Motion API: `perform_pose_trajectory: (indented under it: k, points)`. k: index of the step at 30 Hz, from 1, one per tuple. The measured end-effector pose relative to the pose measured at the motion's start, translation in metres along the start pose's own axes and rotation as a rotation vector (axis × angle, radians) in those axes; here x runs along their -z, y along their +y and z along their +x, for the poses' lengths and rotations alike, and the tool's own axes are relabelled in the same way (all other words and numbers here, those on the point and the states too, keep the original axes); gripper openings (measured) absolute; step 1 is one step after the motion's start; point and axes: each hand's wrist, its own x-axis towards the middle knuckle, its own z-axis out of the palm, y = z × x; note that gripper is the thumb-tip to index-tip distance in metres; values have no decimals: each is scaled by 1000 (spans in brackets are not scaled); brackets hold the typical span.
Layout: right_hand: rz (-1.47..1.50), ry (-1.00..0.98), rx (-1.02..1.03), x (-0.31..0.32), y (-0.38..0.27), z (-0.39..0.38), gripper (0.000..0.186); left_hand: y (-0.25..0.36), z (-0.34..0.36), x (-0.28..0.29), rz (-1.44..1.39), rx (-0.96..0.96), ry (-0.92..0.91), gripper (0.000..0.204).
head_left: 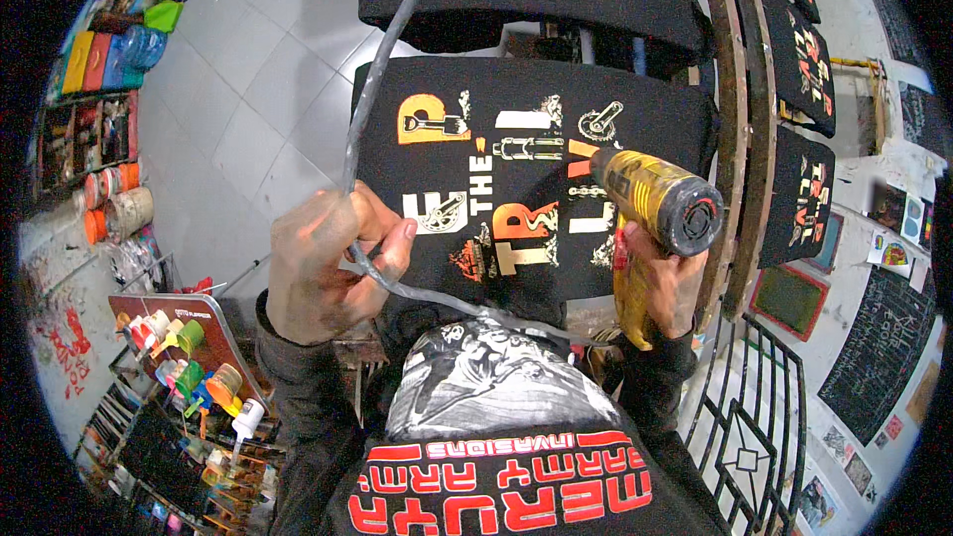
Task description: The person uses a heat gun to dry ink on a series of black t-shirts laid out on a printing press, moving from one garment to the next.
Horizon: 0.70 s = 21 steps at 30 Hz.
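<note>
In my right hand (pixel 669 278) is a yellow-and-black heat gun (pixel 650 197), gripped by its handle. Its nozzle points away from me and to the left, over the right part of the print on a black T-shirt (pixel 397 89). The shirt lies stretched flat on a board, with orange, white and grey lettering and pictures. My left hand (pixel 342 253), at the shirt's near left edge, has its fingers closed around the grey power cable (pixel 385 55). From there the cable runs off past the far edge of view, and its other stretch sags across my front to the heat gun.
Beyond lies another black printed shirt (pixel 397 0) on its board. Long rails (pixel 735 139) run along the right, with more printed shirts (pixel 799 194) past them. A metal grille (pixel 745 437) stands near right. Bottles and paint pots (pixel 189 367) crowd the left, beside tiled floor (pixel 228 89).
</note>
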Motion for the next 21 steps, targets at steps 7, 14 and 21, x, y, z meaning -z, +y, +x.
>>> perform_pose_trajectory:
  k: [7, 14, 21]
  points:
    - [-49, -13, -179, 2, -12, -2, 45, -4, 8, -2, 3, -60, -26, 26]
    - [-50, -5, -131, 4, 0, 4, 44, -11, 10, 0, 28, -82, -20, 22]
    - [244, -24, -101, 10, 1, 5, 46, -5, 19, 2, 51, -162, -68, 23]
